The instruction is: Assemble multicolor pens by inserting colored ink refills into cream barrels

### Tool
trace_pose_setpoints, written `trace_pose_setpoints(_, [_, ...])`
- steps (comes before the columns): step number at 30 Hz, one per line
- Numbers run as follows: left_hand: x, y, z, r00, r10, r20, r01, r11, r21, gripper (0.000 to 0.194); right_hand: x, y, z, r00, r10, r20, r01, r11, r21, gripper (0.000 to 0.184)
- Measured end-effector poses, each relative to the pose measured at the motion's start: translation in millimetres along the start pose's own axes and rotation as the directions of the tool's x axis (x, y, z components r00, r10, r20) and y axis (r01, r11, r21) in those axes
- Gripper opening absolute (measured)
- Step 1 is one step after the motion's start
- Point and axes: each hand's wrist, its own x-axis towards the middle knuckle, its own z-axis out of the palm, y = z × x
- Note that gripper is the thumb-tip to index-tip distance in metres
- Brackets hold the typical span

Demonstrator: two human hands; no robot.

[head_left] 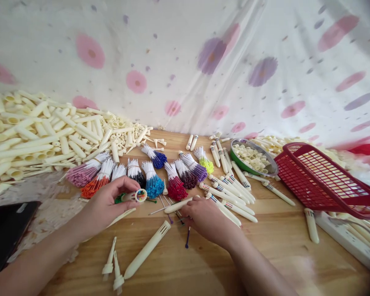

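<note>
My left hand (pixel 106 203) is closed around a short cream pen barrel (pixel 130 197). Its round open end faces me, and small coloured tips show inside. To the right, my right hand (pixel 205 216) reaches down to the wood with fingers curled together; what they grip, if anything, is hidden. Beside those fingertips are a cream pen body (pixel 176 205) and several loose refills with thin white stems. A dark blue refill (pixel 187 239) pokes out below the hand. Between my forearms lies a slotted cream pen barrel (pixel 148 250), with two cream pointed parts (pixel 117 271) to its left.
Bundled refills, such as the red bundle (pixel 176 187), line the middle. A heap of cream pen parts (pixel 33 135) fills the left, near a black phone (pixel 10 230). Rightward are assembled pens (pixel 228 193), a green-sided bowl (pixel 273 166), a red basket (pixel 327 181) and a white power strip (pixel 348 238).
</note>
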Motion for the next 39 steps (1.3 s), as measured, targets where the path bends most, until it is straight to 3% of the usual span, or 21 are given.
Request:
trace_pose_setpoints(4, [-0.1,3.2,-5.7,0.997,-0.068,-0.047,0.070,0.997,0.043,0.017,1.3,-4.3,-5.5,0.993,0.034,-0.111,-0.038,0.999,-0.033,0.015])
trace_pose_setpoints(7, [-1.7,6.8,-7.9,0.992,-0.083,-0.090,0.088,0.995,0.056,0.020,2.3,-22.8,-11.5,0.969,-0.069,-0.239,0.069,0.998,-0.007,0.012])
trace_pose_setpoints(9, [-2.5,9.1,-8.7,0.990,-0.073,-0.118,0.083,0.993,0.083,0.020,4.4,-44.9,-9.7,0.917,-0.253,-0.309,0.278,0.960,0.040,0.012])
trace_pose_setpoints(12, [-3.7,11.8,-9.5,0.993,-0.042,-0.115,0.059,0.987,0.150,0.018,11.0,-82.1,5.4,0.766,-0.553,-0.328,0.587,0.809,0.008,0.020])
trace_pose_setpoints(15, [-5.6,13.2,-10.3,0.997,-0.038,-0.074,0.053,0.976,0.212,0.015,20.3,-106.3,25.8,0.713,-0.622,-0.323,0.646,0.762,-0.041,0.017])
trace_pose_setpoints(18, [-6.8,12.0,-11.4,0.998,-0.029,-0.048,0.039,0.975,0.221,0.014,28.1,-107.9,34.6,0.699,-0.640,-0.320,0.659,0.750,-0.062,0.013])
trace_pose_setpoints(21, [-5.8,8.5,-12.4,0.999,-0.010,-0.033,0.016,0.979,0.205,0.012,29.1,-88.9,24.3,0.721,-0.565,-0.400,0.649,0.753,0.106,0.014])
trace_pose_setpoints(23, [-4.6,6.2,-12.1,0.999,-0.012,-0.029,0.018,0.980,0.199,0.012,24.5,-69.2,10.5,0.774,-0.375,-0.510,0.597,0.701,0.390,0.019])
trace_pose_setpoints(25, [-4.1,4.3,-10.6,1.000,-0.016,-0.017,0.018,0.984,0.174,0.012,17.0,-49.3,-2.6,0.823,-0.119,-0.556,0.525,0.536,0.661,0.024])
trace_pose_setpoints(26, [-4.3,3.4,-9.3,1.000,-0.014,-0.005,0.015,0.988,0.154,0.011,13.0,-40.9,-7.6,0.821,0.010,-0.571,0.516,0.415,0.749,0.025])
trace_pose_setpoints(29, [-7.1,0.8,-4.1,1.000,0.018,0.009,-0.019,0.995,0.096,0.012,3.8,-26.8,-13.6,0.755,0.207,-0.623,0.611,0.124,0.782,0.024])
trace_pose_setpoints(32, [-10.8,-0.7,1.1,0.999,0.043,0.021,-0.045,0.993,0.107,0.014,1.1,-27.6,-11.6,0.738,0.207,-0.643,0.659,-0.015,0.752,0.024])
trace_pose_setpoints(39, [-13.2,4.5,6.2,0.999,0.042,0.028,-0.045,0.992,0.117,0.011,4.3,-36.5,-10.2,0.829,0.081,-0.553,0.558,-0.107,0.823,0.021])
